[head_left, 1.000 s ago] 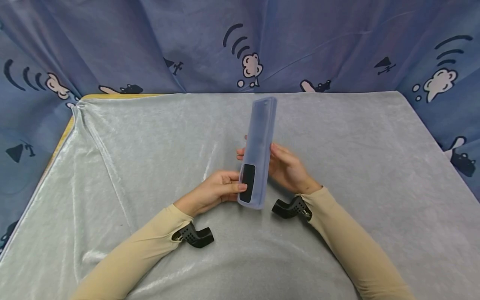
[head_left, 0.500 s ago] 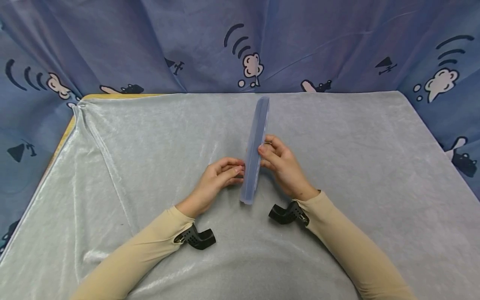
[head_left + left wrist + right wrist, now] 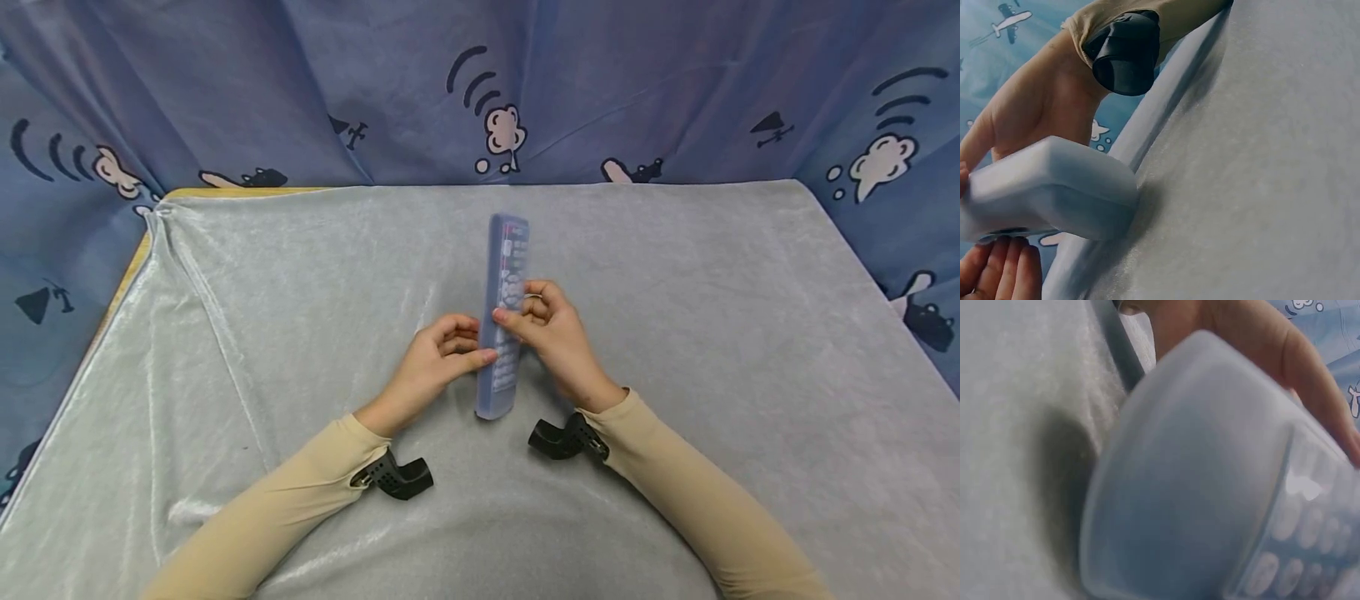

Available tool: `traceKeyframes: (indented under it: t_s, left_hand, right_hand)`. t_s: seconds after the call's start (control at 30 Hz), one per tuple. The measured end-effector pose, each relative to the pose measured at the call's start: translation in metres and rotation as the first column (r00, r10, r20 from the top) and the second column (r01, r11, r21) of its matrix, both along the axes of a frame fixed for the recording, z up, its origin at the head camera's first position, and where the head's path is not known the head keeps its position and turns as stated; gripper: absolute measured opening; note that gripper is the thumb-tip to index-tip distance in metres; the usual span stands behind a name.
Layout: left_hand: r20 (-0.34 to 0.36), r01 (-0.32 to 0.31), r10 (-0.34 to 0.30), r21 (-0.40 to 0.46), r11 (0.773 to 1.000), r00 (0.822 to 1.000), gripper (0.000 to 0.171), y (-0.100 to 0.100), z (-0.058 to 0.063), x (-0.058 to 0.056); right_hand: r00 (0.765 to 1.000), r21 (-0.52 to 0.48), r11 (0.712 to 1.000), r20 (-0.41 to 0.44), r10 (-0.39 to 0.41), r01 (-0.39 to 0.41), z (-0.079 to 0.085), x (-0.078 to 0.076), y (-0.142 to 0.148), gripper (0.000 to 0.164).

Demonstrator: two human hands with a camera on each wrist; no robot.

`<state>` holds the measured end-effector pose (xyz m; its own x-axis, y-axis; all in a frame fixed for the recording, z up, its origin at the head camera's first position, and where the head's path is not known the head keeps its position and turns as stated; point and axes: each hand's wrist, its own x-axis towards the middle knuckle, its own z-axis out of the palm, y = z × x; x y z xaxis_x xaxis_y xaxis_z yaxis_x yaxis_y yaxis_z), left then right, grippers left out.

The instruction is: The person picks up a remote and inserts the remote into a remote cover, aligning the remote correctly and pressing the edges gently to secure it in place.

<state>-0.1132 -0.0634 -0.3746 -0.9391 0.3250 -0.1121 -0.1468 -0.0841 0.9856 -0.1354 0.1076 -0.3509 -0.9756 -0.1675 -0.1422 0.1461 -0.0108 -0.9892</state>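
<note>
A remote control (image 3: 497,333) in a translucent bluish cover stands on end, slightly tilted, near the table's middle. Its button side faces right and toward the head camera. My left hand (image 3: 427,360) pinches its lower left edge, thumb over the side and fingers mostly behind. Higher up, the right hand (image 3: 558,333) grips it from the right with the thumb across the front. In the left wrist view the smooth end of the remote (image 3: 1072,187) hangs close over the cloth. The right wrist view shows pale buttons under the cover of the remote (image 3: 1191,487).
A grey velvety cloth (image 3: 712,333) covers the table, with folds at the left. Yellow table edge (image 3: 247,192) shows at the back left. A blue printed curtain (image 3: 637,83) hangs behind and at both sides. Each wrist carries a black camera mount (image 3: 401,477).
The remote has turned about its long axis, from its back with the black panel, past its narrow side, to its button face. The right thumb has moved left onto the front; both hands have shifted their hold.
</note>
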Motion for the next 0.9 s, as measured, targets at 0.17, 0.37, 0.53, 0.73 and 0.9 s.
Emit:
traceKeyframes:
  t_s: [0.17,0.37,0.53,0.73,0.9]
  left_hand:
    - [0.001,-0.050,0.050,0.005,0.999,0.999,0.032,-0.0021,0.0018,-0.0019]
    - [-0.001,-0.074,0.074,-0.014,0.997,0.997,0.032,-0.0050,0.0007,-0.0038]
    - [0.027,-0.080,0.081,-0.040,0.996,0.996,0.032,-0.0057,-0.0019,-0.0055]
    - [0.095,-0.174,0.175,-0.024,0.984,0.980,0.040,-0.0054,-0.0033,-0.0087]
    - [0.134,-0.230,0.233,-0.037,0.972,0.963,0.038,-0.0065,-0.0047,-0.0103]
  right_hand:
    - [1.000,-0.001,1.000,-0.001,-0.004,0.004,-0.0005,-0.0031,0.0012,0.042]
    - [1.000,0.015,1.000,0.006,0.010,-0.011,-0.0019,-0.0059,0.0033,0.045]
    - [1.000,0.041,0.999,0.016,0.024,-0.025,-0.0038,-0.0058,0.0022,0.044]
    - [0.999,0.041,0.999,0.030,0.011,-0.013,-0.0069,-0.0075,0.0025,0.040]
    - [0.998,0.035,0.999,0.052,0.023,-0.025,-0.0089,-0.0090,0.0035,0.035]
